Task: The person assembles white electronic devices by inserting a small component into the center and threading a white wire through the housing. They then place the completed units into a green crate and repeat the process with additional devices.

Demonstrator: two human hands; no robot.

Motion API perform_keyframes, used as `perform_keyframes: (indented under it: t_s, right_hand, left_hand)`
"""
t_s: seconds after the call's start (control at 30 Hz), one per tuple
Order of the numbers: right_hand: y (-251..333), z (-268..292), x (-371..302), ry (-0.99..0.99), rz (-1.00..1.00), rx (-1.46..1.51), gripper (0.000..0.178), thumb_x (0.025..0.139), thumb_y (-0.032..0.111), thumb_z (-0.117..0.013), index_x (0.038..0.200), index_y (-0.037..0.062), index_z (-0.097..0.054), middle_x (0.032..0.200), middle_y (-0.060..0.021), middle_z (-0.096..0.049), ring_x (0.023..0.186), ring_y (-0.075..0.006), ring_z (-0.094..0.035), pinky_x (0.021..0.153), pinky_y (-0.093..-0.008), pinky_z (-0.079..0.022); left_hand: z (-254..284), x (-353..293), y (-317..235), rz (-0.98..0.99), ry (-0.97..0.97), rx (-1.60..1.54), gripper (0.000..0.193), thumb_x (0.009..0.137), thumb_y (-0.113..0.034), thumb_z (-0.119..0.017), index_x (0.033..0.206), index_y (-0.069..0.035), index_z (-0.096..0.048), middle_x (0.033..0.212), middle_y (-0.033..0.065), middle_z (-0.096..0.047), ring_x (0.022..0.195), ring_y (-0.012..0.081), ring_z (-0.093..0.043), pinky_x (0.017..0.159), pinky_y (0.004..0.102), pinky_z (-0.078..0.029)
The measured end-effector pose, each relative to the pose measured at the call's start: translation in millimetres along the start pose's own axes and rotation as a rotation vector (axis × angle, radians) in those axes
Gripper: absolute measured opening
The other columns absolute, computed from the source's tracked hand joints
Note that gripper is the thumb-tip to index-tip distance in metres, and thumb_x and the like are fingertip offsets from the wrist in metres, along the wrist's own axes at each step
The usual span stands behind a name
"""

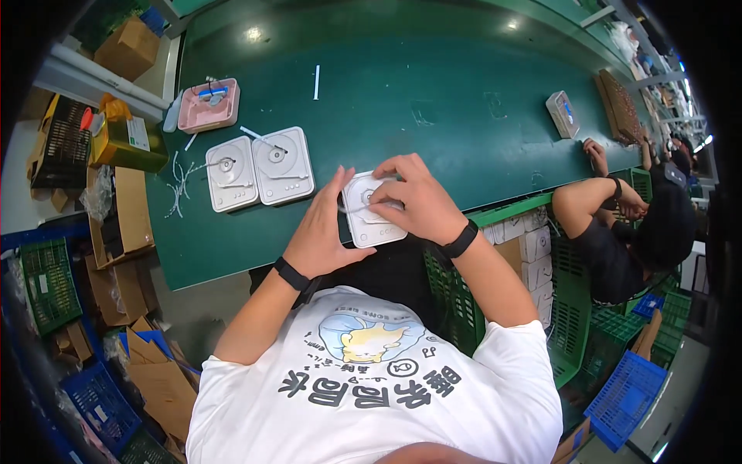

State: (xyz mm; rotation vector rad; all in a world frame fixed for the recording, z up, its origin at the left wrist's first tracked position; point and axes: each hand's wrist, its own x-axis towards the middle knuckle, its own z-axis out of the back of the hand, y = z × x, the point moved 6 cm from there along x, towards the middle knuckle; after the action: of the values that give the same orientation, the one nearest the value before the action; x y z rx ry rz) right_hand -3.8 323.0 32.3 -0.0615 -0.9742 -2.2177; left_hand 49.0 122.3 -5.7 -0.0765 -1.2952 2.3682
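Note:
A white box-shaped device (380, 233) like a small record player, with a round disc and small knobs, sits near the table's front edge. My left hand (318, 240) wraps round its left side, the thumb along the near edge and the fingers at the far left corner. Over the disc, my right hand (423, 203) has thumb and fingers pinched together near its middle; what they hold, if anything, is hidden. Two similar white devices, one (230, 193) beside the other (286, 182), lie to the left with thin white strips on their discs.
On the green table (348, 108) are a pink tray (195, 120) with blue items, loose white strips (179, 185), a white stick (317, 81) and a small white box (559, 116). A co-worker (618, 232) sits at right beside green crates (568, 325). Cardboard boxes (151, 371) stand at left.

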Motion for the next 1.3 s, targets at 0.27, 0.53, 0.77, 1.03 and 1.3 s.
perform_keyframes:
  t_s: [0.27,0.53,0.77,1.03,1.3]
  right_hand:
    - [4.1,4.1,13.6,-0.115,-0.075,-0.041,0.014,0.091,0.005,-0.088,0.102,0.0059,-0.079,0.093,-0.0064,-0.074,0.089,-0.0302,-0.071,0.083,-0.0398,-0.06]
    - [-15.4,9.1,3.9,-0.096,-0.376,0.17,0.013,0.09,0.002,-0.082,0.1,0.0056,-0.076,0.091,-0.0077,-0.071,0.086,-0.026,-0.072,0.077,-0.0369,-0.059]
    - [-11.4,7.1,5.8,-0.003,-0.304,0.077,0.011,0.092,0.001,-0.082,0.099,0.0062,-0.075,0.091,-0.0067,-0.071,0.085,-0.0225,-0.07,0.078,-0.0348,-0.059]
    - [-13.8,9.2,-0.9,-0.096,-0.312,0.13,0.011,0.093,0.002,-0.084,0.098,0.0063,-0.075,0.096,-0.004,-0.077,0.083,-0.0184,-0.07,0.077,-0.0326,-0.058]
    - [-14.9,3.7,-0.7,-0.088,-0.426,0.079,0.014,0.093,0.003,-0.087,0.099,0.0054,-0.075,0.091,-0.0033,-0.078,0.072,-0.0143,-0.064,0.069,-0.031,-0.055]
  left_hand:
    - [-9.1,6.9,8.7,-0.042,-0.097,0.001,0.156,0.07,-0.023,-0.109,0.184,0.0,-0.005,0.182,0.0295,-0.041,0.165,0.0467,-0.047,0.137,0.053,-0.039]
    - [-6.9,4.3,6.6,-0.083,-0.165,-0.017,0.152,0.071,-0.023,-0.109,0.183,0.0,-0.009,0.182,0.0285,-0.043,0.163,0.047,-0.05,0.135,0.0533,-0.041]
    - [-7.1,5.1,5.3,-0.072,-0.151,0.034,0.142,0.071,-0.024,-0.108,0.18,0.001,-0.021,0.181,0.027,-0.045,0.161,0.047,-0.052,0.133,0.0531,-0.042]
    - [-5.8,5.0,4.5,-0.064,-0.153,0.055,0.137,0.071,-0.025,-0.108,0.179,0.001,-0.026,0.181,0.0274,-0.044,0.161,0.0469,-0.052,0.134,0.0532,-0.042]
    - [-7.1,5.8,2.0,-0.066,-0.148,0.055,0.136,0.072,-0.024,-0.107,0.179,0.002,-0.027,0.182,0.0275,-0.043,0.165,0.0474,-0.048,0.136,0.0536,-0.04]
